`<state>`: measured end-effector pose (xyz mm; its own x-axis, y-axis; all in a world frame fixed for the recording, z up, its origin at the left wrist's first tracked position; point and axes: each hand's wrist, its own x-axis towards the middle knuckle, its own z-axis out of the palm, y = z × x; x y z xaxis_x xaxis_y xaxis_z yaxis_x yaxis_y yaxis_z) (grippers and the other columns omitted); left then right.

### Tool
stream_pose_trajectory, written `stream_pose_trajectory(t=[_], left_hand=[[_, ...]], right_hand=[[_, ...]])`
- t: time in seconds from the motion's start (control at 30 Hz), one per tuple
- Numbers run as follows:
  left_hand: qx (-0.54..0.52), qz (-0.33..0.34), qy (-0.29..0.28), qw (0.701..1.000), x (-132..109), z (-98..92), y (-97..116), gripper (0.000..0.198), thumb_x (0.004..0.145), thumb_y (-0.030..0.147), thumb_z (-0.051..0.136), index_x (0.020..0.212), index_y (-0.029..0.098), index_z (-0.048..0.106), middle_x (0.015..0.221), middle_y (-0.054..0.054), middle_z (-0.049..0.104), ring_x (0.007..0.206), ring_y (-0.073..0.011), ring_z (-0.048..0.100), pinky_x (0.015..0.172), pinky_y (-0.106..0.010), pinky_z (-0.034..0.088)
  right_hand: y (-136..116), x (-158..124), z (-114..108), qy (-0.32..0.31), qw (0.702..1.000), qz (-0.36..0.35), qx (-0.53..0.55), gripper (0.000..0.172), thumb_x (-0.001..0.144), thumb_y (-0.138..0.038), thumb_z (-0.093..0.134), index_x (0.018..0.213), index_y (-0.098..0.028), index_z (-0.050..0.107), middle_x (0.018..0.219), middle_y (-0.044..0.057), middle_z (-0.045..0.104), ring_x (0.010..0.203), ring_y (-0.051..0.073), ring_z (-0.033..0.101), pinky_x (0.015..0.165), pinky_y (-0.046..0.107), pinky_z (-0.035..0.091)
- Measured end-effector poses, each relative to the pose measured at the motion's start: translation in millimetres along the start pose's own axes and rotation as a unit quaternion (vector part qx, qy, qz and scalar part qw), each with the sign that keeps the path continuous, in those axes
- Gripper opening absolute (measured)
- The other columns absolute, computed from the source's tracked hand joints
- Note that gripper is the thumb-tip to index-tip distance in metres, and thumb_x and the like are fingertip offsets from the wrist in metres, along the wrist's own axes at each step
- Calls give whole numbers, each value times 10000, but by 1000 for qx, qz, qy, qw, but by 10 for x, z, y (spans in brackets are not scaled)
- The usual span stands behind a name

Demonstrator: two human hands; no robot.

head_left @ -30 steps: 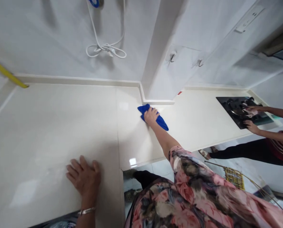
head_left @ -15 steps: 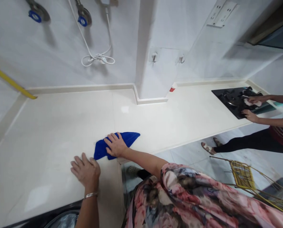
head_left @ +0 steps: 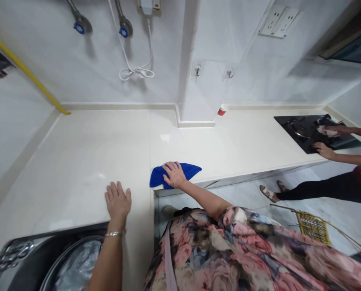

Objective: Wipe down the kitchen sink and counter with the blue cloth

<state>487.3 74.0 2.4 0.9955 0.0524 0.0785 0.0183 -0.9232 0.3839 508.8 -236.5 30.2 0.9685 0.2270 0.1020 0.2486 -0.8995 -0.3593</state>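
Observation:
A blue cloth [head_left: 192, 171] lies bunched on the pale countertop [head_left: 86, 133], close to the inner corner of its front edge. On top of the cloth presses my right hand [head_left: 174, 176], fingers bent over it and holding it against the surface. To the left, my left hand [head_left: 119, 202] rests palm down on the bare counter, fingers spread, with nothing in it. A bracelet [head_left: 115, 233] circles that wrist. The cloth's middle is hidden beneath my right hand.
A sink [head_left: 25, 258] with a round basin in it is at lower left. A red-and-white cup [head_left: 222, 110] stands by the wall pillar. At right, another person's hands [head_left: 326, 150] work on a black stove [head_left: 304, 129] with a pale cloth. A yellow woven chair [head_left: 312, 228] stands below.
My right hand has slid the blue cloth rightward along the counter's front edge. My left hand stays flat on the counter. The view has shifted, showing more of the sink.

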Motion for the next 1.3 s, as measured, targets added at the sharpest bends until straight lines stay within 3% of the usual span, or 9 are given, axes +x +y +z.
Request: stream_pose_trajectory(t=[0.2, 0.37, 0.57, 0.7, 0.8, 0.9, 1.0, 1.2, 1.3], left_hand=[[-2, 3, 33, 999, -406, 38, 137, 748, 1084, 465, 279, 1623, -47, 356, 1721, -327, 301, 1654, -443, 204, 1356, -645, 197], [4, -11, 29, 1000, -452, 15, 176, 723, 1087, 459, 295, 1628, -15, 372, 1730, -294, 314, 1655, -421, 219, 1361, -625, 200], [-6, -5, 29, 1000, -449, -1, 170, 732, 1092, 484, 288, 1633, -4, 369, 1737, -292, 301, 1661, -416, 205, 1360, -632, 194], [-14, -15, 21, 1000, -449, -13, 196, 730, 1084, 469, 304, 1630, -10, 371, 1739, -290, 299, 1664, -405, 197, 1366, -622, 179], [-18, -21, 22, 999, -446, -18, 224, 736, 1080, 472, 301, 1630, -14, 369, 1741, -289, 294, 1667, -401, 187, 1369, -617, 167], [-20, -23, 29, 999, -454, -25, 267, 737, 1078, 469, 297, 1629, -15, 367, 1739, -297, 291, 1667, -405, 183, 1368, -617, 160], [-20, -21, 41, 999, -465, -39, 318, 737, 1081, 475, 290, 1636, -5, 356, 1745, -293, 282, 1672, -394, 169, 1372, -606, 142], [-13, -25, 28, 999, -442, -62, 314, 742, 1080, 493, 289, 1641, 11, 352, 1750, -283, 281, 1675, -387, 164, 1376, -587, 142], [-9, -27, 14, 999, -421, -73, 268, 754, 1075, 515, 286, 1635, 19, 375, 1750, -270, 295, 1673, -381, 179, 1378, -577, 154]], right_hand=[[-55, 20, 48, 16, 1000, 1, -19, 508, 1047, -372, 560, 1521, -191, 591, 1584, 153, 576, 1484, 327, 446, 1302, 554, 218], [176, -194, 32, 48, 998, 17, -29, 459, 1020, -282, 542, 1459, -188, 636, 1530, 140, 616, 1460, 296, 468, 1300, 506, 221], [1161, -886, -277, 134, 974, 157, -91, 448, 955, -212, 506, 1365, -169, 683, 1466, 157, 638, 1374, 285, 525, 1231, 454, 323], [1877, -1322, -601, 199, 920, 307, -141, 468, 980, -242, 433, 1377, -137, 659, 1446, 185, 632, 1331, 302, 540, 1153, 456, 396], [2102, -1444, -718, 232, 875, 392, -162, 482, 984, -265, 418, 1380, -124, 653, 1439, 216, 620, 1292, 334, 545, 1103, 498, 414], [1980, -1406, -647, 252, 857, 417, -170, 476, 996, -260, 410, 1389, -147, 654, 1431, 220, 620, 1311, 352, 538, 1109, 542, 392], [1576, -1266, -415, 242, 872, 395, -159, 465, 1008, -245, 418, 1394, -170, 666, 1431, 210, 628, 1330, 351, 538, 1150, 572, 354], [565, -835, 171, 184, 951, 219, -117, 467, 1029, -242, 473, 1460, -199, 647, 1468, 173, 622, 1392, 322, 496, 1233, 557, 263], [473, -784, 208, 141, 977, 125, -104, 471, 1051, -253, 467, 1492, -208, 627, 1483, 157, 614, 1418, 305, 479, 1247, 525, 250]])
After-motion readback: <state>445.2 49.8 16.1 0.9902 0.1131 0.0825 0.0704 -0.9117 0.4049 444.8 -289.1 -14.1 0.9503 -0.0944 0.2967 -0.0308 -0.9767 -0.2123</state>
